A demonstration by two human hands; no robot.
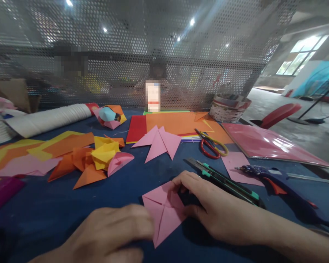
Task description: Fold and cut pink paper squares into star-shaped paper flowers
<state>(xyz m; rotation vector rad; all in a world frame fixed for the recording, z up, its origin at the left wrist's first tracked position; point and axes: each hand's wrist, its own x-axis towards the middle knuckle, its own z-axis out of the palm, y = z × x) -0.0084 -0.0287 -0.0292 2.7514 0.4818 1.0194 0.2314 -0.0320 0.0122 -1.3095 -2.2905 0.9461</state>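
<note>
A pink paper square (164,215), its corners folded in toward the middle, lies on the dark blue table. My right hand (205,204) grips its right side, fingertips on top and thumb by the edge. My left hand (112,233) is at the paper's left edge, its fingers smeared by motion, so their hold cannot be made out. Just beyond my right hand rests a green-and-black utility knife (224,179) with its blade out. Farther back are several folded pink paper pieces (160,144) and a pair of scissors (212,144) with red and yellow handles.
On the left are orange and yellow folded papers (90,160), a stack of white paper cups (52,120) and a colored paper ball (109,115). A glue gun (276,179), a wrapped pink pack (271,142) and a woven basket (229,107) stand right. A perforated metal screen (142,47) rises behind.
</note>
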